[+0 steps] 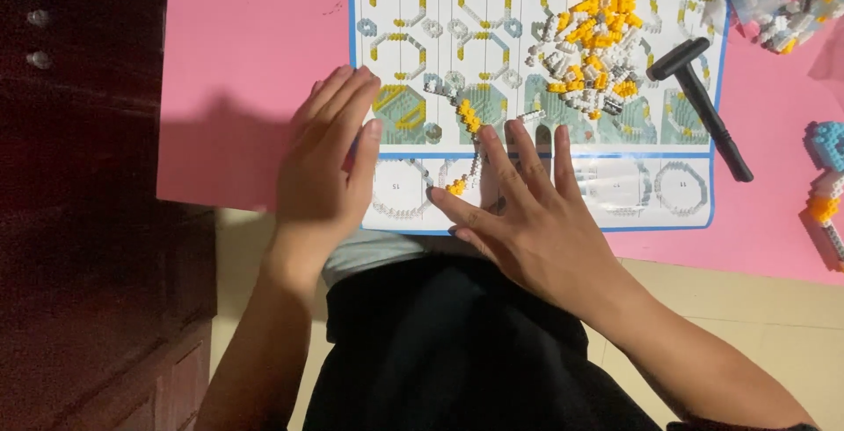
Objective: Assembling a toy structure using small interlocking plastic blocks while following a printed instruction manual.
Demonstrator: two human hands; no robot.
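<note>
Pale cream tiled floor [774, 308] below, crossed by thin grout lines. Over it a flat pink sheet [246, 71], its near edge casting a soft shadow. At the left, dark brown wooden furniture [88, 220] with panelled front and two small round knobs [37, 37]. Dim, warm indoor light, strongest toward the top.

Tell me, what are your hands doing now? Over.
Left hand flat on instruction sheet, empty. Right hand spread beside small yellow-white brick chain. Brick pile, black tool beyond.
</note>
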